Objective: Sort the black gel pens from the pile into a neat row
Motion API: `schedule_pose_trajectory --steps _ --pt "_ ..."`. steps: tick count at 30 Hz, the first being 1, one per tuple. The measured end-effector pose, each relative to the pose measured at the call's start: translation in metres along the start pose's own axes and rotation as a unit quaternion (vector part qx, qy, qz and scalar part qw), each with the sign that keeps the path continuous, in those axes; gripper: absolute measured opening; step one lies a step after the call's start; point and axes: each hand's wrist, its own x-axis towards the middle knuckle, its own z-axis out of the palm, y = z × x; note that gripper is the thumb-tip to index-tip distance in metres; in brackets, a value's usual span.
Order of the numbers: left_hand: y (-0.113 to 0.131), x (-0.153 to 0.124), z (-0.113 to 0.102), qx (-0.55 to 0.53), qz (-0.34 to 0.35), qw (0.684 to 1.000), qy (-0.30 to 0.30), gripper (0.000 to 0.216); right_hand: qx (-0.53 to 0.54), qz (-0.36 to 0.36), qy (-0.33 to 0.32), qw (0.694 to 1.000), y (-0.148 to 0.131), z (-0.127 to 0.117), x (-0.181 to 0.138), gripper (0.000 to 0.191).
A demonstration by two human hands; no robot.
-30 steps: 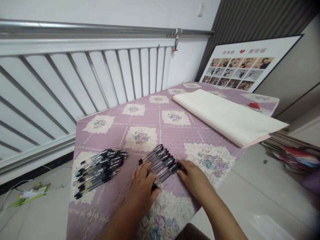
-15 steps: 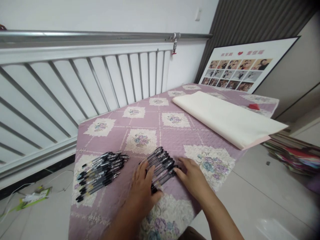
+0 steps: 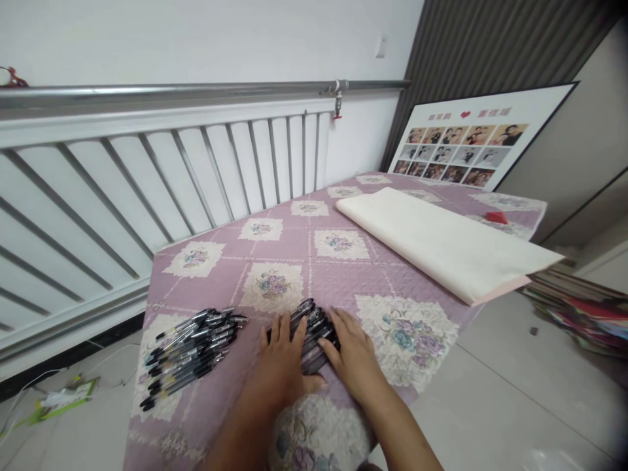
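A bunch of black-capped pens (image 3: 314, 330) lies on the floral tablecloth between my hands. My left hand (image 3: 283, 356) presses on the pens' left ends, fingers over them and thumb along the near side. At the capped ends, my right hand (image 3: 350, 353) is cupped round the pens, its thumb on top. Both hands hold the bunch together, and my fingers hide part of it. Left of my left hand lies a second pile of similar pens (image 3: 193, 353), loosely spread and untouched.
A folded cream sheet (image 3: 441, 239) covers the table's right side, with a small red item (image 3: 496, 217) beyond it. A radiator (image 3: 161, 176) and pipe run along the wall behind. A photo board (image 3: 471, 140) leans at the back right. Stacked papers (image 3: 583, 307) lie right of the table.
My right hand has moved left and my left hand has stayed against the pens. The spread pens between them are now squeezed into a tighter bunch. The view has tilted up slightly.
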Motion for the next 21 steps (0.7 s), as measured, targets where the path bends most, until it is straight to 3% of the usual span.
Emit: schedule_pose_trajectory --steps 9,21 --pt "-0.008 -0.002 0.001 -0.014 0.034 0.999 0.0 0.115 -0.073 -0.01 -0.017 0.997 -0.014 0.015 0.003 0.054" --pt "-0.014 0.001 -0.009 -0.022 0.049 0.999 -0.001 0.087 -0.087 -0.025 0.017 0.996 -0.012 0.023 0.009 0.049"
